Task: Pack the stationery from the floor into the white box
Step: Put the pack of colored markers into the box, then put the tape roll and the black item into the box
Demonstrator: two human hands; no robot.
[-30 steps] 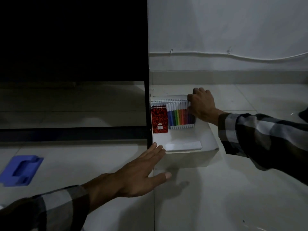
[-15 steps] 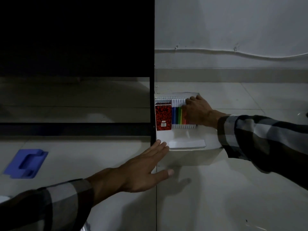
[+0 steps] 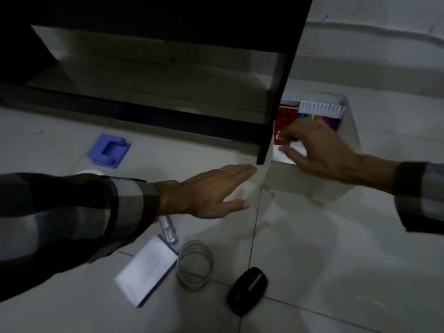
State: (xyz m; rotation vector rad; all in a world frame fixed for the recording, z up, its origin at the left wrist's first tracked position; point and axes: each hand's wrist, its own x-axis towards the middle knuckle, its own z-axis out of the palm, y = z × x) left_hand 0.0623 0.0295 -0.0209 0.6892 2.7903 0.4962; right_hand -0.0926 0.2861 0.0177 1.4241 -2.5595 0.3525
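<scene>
The white box (image 3: 349, 150) stands on the floor beside a black cabinet. Inside it lie a row of coloured markers (image 3: 322, 111), a spiral notebook (image 3: 290, 100) and a red patterned pack (image 3: 283, 121). My right hand (image 3: 312, 150) hovers over the box's near part, fingers apart, holding nothing. My left hand (image 3: 211, 191) lies flat and open against the box's left front corner. On the floor near me are a white pad (image 3: 146, 265), a clear tape roll (image 3: 195, 264), a black oval object (image 3: 247, 289), a clear pen-like item (image 3: 169, 229) and a blue hole punch (image 3: 109, 151).
A black cabinet (image 3: 276, 116) with a low open shelf stands to the left of the box, its corner post touching the box. A white wall with a cable (image 3: 384, 32) runs behind. A white round object (image 3: 90, 173) peeks out by my left sleeve.
My head has tilted down, bringing the floor items into view. My right hand moved from the markers toward the box's near edge. My left hand stays by the box corner.
</scene>
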